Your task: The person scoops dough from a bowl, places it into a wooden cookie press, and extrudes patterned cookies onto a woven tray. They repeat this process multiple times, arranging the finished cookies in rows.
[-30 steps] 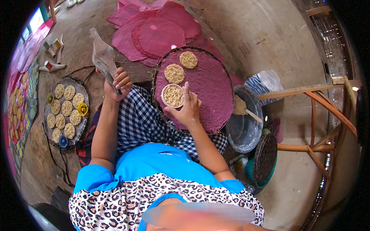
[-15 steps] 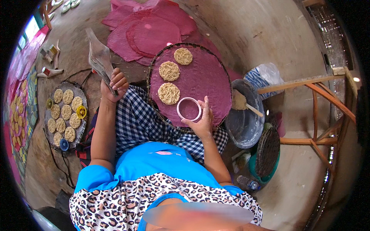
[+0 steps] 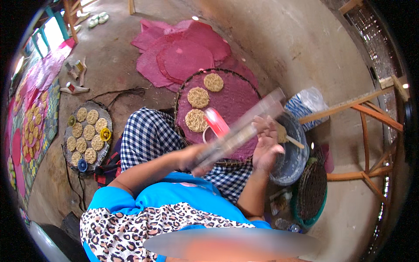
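A long, flat grey tool [image 3: 238,136], smeared by motion, slants across the round tray; its exact kind is unclear. My left hand [image 3: 194,159], also blurred, is closed round its near end. A bright red piece [image 3: 217,122] shows against the tool. Beside its far part, my right hand [image 3: 267,146] has fingers apart and palm turned up; I cannot tell whether they touch. The pale ring mould [image 3: 207,134] lies on the tray's pink cloth, mostly hidden by the tool. Left of it sits a noodle-like round cake [image 3: 196,120], with two more [image 3: 198,97] farther back.
A rimmed tray [image 3: 178,114] rests by my checked lap. At left, a round grey board [image 3: 99,153] bears several cakes and small coloured cups. A grey basin [image 3: 301,162] with a wooden-handled scoop stands at right, near a wooden frame [image 3: 349,111]. Pink sheets [image 3: 185,54] lie beyond.
My left hand has swung the grey tool from the left across the tray. My right hand has let go of the ring mould and moved right, opening.
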Tool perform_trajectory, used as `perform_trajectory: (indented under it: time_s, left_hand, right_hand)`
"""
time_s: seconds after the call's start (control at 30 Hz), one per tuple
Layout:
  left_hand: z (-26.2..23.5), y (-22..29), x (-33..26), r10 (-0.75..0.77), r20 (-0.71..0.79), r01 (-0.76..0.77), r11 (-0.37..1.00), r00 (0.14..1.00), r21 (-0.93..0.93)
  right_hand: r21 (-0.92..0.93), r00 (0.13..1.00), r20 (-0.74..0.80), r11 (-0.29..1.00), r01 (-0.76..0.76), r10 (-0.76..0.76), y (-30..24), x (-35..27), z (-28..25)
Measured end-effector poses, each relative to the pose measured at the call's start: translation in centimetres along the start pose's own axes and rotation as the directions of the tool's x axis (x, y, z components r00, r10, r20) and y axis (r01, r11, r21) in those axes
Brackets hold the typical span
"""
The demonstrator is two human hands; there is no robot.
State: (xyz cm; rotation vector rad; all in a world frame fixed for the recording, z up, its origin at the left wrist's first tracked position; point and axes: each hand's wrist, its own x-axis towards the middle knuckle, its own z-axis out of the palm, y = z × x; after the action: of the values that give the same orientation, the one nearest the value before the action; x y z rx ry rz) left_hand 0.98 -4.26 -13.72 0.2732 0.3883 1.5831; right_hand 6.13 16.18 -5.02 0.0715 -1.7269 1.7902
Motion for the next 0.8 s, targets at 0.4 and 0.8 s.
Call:
perform_trajectory:
  time_s: [0.4,0.8]
  left_hand:
    - [0.2,-2.7,-2.7,-0.054,-0.717,-0.041,0.993,0.695,-0.114]
    - [-6.6,9.7,-1.7,0.636,-0.677,-0.046,0.74,0.371,0.671]
  right_hand:
    - [-0.113,0.884,-0.424,0.98,0.163,-0.196,-3.6,-3.3,-5.1]
    - [-0.056,0.917,-0.355,0.983,0.176,-0.185,-3.1,-4.2,-5.5]
